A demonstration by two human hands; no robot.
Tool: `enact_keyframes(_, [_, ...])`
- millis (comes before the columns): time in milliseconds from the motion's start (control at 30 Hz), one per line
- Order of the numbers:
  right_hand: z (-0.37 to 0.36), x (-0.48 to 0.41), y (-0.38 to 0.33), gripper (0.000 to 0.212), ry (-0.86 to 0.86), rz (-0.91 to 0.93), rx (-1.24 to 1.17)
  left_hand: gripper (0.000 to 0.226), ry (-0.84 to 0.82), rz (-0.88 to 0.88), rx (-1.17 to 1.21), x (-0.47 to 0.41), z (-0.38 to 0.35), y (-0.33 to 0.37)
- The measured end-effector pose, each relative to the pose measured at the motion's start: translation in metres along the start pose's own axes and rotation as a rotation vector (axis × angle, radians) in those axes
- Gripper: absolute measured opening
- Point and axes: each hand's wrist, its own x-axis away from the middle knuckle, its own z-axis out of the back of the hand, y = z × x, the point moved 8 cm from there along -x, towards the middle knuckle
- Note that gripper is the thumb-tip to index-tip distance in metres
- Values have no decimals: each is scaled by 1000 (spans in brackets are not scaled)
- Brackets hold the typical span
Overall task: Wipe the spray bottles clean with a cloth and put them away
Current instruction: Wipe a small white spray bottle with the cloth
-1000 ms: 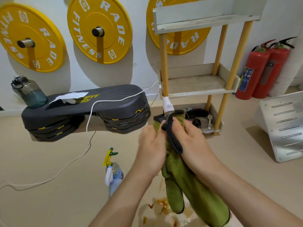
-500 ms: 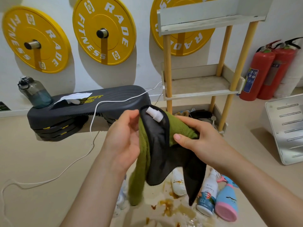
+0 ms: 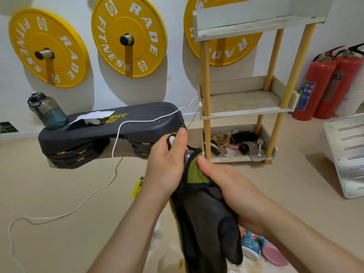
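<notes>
While fuzzy green-black cloth (image 3: 199,213) wraps the spray bottle (image 3: 187,155), left hand (image 3: 167,168) grips its white nozzle (image 3: 172,139), right hand (image 3: 232,191) clasps the cloth.

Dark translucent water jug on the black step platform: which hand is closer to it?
Left. The left hand, gripping the cloth-wrapped spray bottle, is right of and below the dark translucent water jug; the right hand, gripping the green-and-grey cloth, is farther right.

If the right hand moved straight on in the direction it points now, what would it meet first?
The cloth wrapped around the spray bottle, which the right hand itself grips. Just beyond it is the left hand, as far as this single view shows.
</notes>
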Motion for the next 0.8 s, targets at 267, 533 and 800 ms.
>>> enact_keyframes(267, [15,4,-28,47,-39,-24,-653,32,-432,274,561,8,-24,-22])
enact_keyframes(533, [64,2,-39,30,196,138,-327,31,-530,129,41,22,-31,-33])
enact_keyframes(800, [69,9,-61,24,438,490,1082,45,-493,249,663,21,-27,-2])
